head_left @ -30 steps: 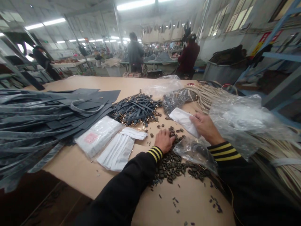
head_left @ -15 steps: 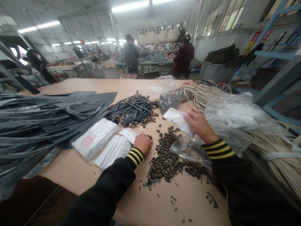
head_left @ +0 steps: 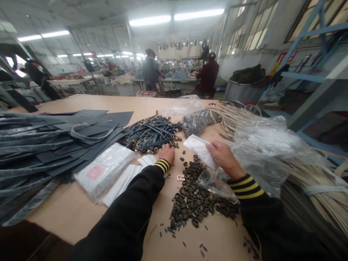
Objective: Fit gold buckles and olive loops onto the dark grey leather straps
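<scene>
From where I stand, the person's 2 hands work at the near edge of a long tan worktop [head_left: 67, 214]. The left hand [head_left: 166, 154] lies palm down, fingers curved, against the edge of a pile of dark straps with gold fittings [head_left: 149, 134]; I cannot tell whether it grips anything. The right hand [head_left: 224, 157] is closed, pinching a folded white sheet [head_left: 199, 150] above a clear plastic bag [head_left: 214, 183], which sits under the wrist.

Between the hands lies a large heap of dark oval rings [head_left: 191, 197], with 1 gold rectangular buckle [head_left: 181, 178] just beside it. Small dark pieces [head_left: 185, 243] are scattered toward the near edge. Nothing here looks close to used up: the ring heap is broad and the strap pile is deep.

To the left, long dark leather panels [head_left: 54, 145] are stacked high, and a white packet with a pink label [head_left: 103, 170] lies against them. Beyond the right hand, bundled cream cords [head_left: 228, 116] run under a loose plastic sheet [head_left: 261, 145]. Further off, a person in dark red [head_left: 208, 74] and a person in grey [head_left: 150, 70] stand at other tables, apart from this work.
</scene>
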Motion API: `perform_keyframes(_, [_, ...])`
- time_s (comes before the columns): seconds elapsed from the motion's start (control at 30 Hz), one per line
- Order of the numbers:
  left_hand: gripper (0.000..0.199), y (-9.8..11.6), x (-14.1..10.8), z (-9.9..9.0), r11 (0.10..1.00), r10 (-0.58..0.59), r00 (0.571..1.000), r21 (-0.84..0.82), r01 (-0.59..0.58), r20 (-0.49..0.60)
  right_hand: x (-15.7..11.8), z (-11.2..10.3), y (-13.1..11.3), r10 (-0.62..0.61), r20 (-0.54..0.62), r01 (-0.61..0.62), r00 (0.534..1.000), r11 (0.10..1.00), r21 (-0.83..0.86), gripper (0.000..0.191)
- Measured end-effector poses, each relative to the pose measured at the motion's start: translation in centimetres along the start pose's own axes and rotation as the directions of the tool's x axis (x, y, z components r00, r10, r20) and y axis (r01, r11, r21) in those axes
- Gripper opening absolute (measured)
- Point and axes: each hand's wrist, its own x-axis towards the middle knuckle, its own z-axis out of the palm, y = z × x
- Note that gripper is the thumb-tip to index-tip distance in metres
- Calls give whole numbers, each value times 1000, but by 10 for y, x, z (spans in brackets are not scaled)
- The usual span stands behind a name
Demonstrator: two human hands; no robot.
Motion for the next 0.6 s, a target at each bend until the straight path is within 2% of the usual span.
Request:
perform_keyframes(0.13, [25,-4,-5,8,998,39,999,49,-39,2,-2,1,9,7,26,-7,1000,1000,4,27])
perform_keyframes(0.3, [28,-11,-24,7,977,202,977,61,-207,75,0,-2,11,21,54,-22,998,999,29,26])
perform_keyframes(0.37, [29,-15,-23,3,965,244,968,84,-248,60,1,-3,9,24,62,-26,998,999,36,26])
perform_keyframes(0.47, [33,-27,-7,-5,959,247,969,152,-241,-21,4,-1,6,27,59,-29,998,999,40,26])
perform_keyframes(0.6, [37,-58,26,-15,953,234,970,213,-215,-67,11,3,-1,22,67,-24,998,999,34,28])
